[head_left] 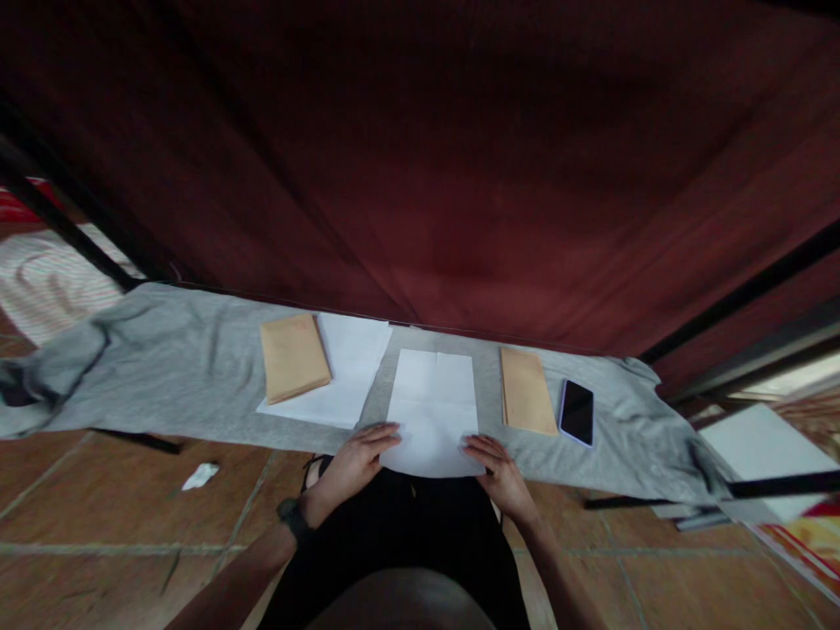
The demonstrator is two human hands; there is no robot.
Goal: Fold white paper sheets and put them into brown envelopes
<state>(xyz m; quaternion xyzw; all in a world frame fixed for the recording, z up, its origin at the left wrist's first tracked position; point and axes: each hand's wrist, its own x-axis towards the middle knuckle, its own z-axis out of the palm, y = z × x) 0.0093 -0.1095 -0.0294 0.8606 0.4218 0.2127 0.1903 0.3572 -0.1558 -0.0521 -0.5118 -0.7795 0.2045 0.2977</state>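
Observation:
A white sheet of paper (pixel 433 402) with faint fold creases lies in front of me on the grey cloth. Its near end bends over the cloth's front edge, above my lap. At the near left corner, my left hand (pixel 362 453) grips the sheet, fingers on top and thumb not clearly visible. My right hand (pixel 500 472) grips the near right side in the same way. To the left, a stack of brown envelopes (pixel 295 357) rests on larger white sheets (pixel 358 363). Right of the sheet lies a smaller stack of brown envelopes (pixel 528 391).
A phone (pixel 577 411) lies right of the smaller stack. The long, narrow surface is covered by a rumpled grey cloth (pixel 197 350). Dark red fabric (pixel 446 175) hangs along its far edge. A crumpled white scrap (pixel 200 476) is on the tiled floor.

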